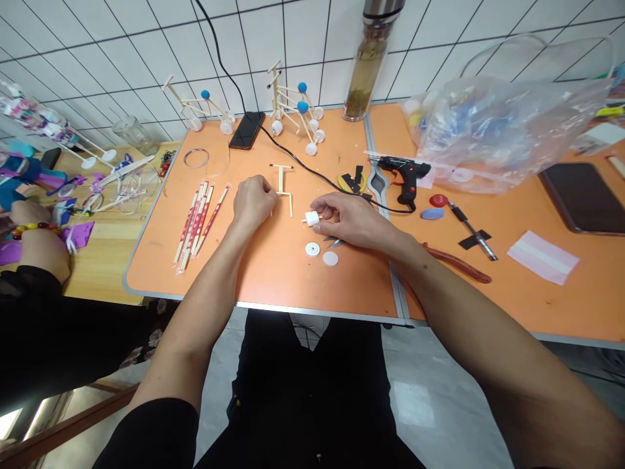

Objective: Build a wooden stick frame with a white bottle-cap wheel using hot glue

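White plastic wheel point(312, 219) is being pinched in the right hand point(354, 221), the left hand point(254, 202) gripping a wheelless stick frame point(282, 185), two finished wheeled models point(293, 107) standing behind that frame.

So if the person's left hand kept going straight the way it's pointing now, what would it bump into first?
Most likely the small T-shaped frame of wooden sticks, lying just ahead of the left hand. From this angle, I can't tell whether they're already touching.
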Demonstrator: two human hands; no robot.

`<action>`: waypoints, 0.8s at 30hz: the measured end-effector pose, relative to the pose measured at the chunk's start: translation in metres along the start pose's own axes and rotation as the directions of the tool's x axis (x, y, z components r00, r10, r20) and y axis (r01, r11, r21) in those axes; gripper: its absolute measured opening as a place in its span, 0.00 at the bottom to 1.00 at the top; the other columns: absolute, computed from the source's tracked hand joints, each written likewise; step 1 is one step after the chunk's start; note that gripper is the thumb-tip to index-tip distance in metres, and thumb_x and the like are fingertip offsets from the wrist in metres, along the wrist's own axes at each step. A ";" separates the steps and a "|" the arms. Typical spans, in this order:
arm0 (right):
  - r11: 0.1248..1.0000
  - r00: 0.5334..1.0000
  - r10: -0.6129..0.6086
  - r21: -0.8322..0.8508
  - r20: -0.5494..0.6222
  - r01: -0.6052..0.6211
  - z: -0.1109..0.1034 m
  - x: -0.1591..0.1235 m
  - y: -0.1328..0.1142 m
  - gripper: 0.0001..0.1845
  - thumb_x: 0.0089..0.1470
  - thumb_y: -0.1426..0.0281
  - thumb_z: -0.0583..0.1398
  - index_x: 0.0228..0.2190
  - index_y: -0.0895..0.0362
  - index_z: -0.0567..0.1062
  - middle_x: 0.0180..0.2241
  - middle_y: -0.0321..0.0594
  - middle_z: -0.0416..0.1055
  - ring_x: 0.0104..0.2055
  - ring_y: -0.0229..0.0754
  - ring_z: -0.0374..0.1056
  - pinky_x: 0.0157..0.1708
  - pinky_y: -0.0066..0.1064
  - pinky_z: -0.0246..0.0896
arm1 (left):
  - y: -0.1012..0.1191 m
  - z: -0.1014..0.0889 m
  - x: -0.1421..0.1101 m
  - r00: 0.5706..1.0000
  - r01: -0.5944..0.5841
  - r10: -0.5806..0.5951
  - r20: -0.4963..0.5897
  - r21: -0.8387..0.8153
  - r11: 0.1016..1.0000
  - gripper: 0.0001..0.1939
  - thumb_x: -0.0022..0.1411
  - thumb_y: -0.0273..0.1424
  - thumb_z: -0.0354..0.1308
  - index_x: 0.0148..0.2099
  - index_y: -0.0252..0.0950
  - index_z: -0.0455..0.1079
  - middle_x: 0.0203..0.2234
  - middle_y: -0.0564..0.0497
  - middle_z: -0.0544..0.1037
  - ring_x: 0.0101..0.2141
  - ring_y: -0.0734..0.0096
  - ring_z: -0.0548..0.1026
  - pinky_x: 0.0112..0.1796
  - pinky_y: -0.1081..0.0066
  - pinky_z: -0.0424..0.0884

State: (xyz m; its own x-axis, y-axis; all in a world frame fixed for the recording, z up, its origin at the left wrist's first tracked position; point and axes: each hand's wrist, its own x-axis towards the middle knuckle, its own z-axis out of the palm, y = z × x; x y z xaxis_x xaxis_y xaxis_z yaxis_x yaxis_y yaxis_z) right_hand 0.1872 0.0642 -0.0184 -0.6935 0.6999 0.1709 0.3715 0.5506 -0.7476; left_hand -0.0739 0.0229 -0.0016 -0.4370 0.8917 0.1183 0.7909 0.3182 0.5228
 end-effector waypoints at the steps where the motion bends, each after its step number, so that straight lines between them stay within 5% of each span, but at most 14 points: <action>1: 1.000 1.000 0.007 0.005 -0.001 -0.007 -0.001 0.000 0.000 0.15 0.56 0.68 0.72 0.47 0.52 0.86 0.43 0.42 0.85 0.43 0.51 0.81 0.45 0.43 0.74 | -0.001 0.001 0.001 1.000 -0.012 0.011 -0.011 -0.062 0.998 0.11 0.61 0.22 0.64 0.31 0.42 0.70 0.32 0.46 0.84 0.37 0.54 0.80 0.42 0.60 0.69; 5: 0.998 0.998 0.060 0.033 0.002 -0.060 -0.002 0.000 0.001 0.16 0.56 0.65 0.73 0.47 0.52 0.86 0.41 0.42 0.86 0.43 0.52 0.81 0.45 0.44 0.75 | -0.006 0.006 0.007 1.000 0.027 -0.029 -0.001 -0.372 0.928 0.11 0.57 0.19 0.64 0.36 0.42 0.71 0.23 0.55 0.79 0.24 0.65 0.72 0.34 0.65 0.65; 11: 0.975 0.981 0.158 0.174 -0.111 -0.137 0.000 0.007 0.006 0.16 0.58 0.61 0.73 0.46 0.54 0.86 0.41 0.43 0.86 0.43 0.52 0.81 0.47 0.45 0.76 | 0.002 -0.002 0.007 0.991 0.128 -0.098 0.086 -0.767 0.629 0.11 0.54 0.21 0.65 0.37 0.41 0.71 0.22 0.56 0.80 0.17 0.74 0.66 0.23 0.71 0.60; 17: 0.851 0.947 0.293 0.488 -0.134 -0.194 -0.003 0.012 -0.005 0.09 0.62 0.64 0.75 0.43 0.54 0.85 0.40 0.42 0.86 0.39 0.44 0.80 0.40 0.37 0.77 | 0.019 -0.005 -0.007 0.982 0.187 -0.099 0.160 -0.883 0.429 0.13 0.56 0.24 0.72 0.40 0.40 0.73 0.26 0.55 0.83 0.20 0.76 0.74 0.24 0.75 0.67; 24: 0.745 0.951 0.295 0.645 -0.090 -0.170 -0.002 0.015 -0.008 0.22 0.59 0.50 0.80 0.34 0.53 0.84 0.37 0.42 0.85 0.30 0.37 0.73 0.29 0.32 0.73 | 0.039 0.009 -0.025 0.977 0.213 -0.079 0.197 -0.910 0.356 0.12 0.60 0.24 0.73 0.40 0.39 0.72 0.26 0.56 0.83 0.21 0.77 0.75 0.25 0.76 0.70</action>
State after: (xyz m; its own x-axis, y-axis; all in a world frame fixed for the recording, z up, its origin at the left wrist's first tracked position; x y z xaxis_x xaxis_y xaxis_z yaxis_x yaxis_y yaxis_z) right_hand 0.1747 0.0715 -0.0088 -0.4951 0.8688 -0.0002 -0.0036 -0.0023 -1.0000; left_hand -0.0287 0.0162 0.0086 -0.4050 0.9096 -0.0925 -0.2017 0.0098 0.9794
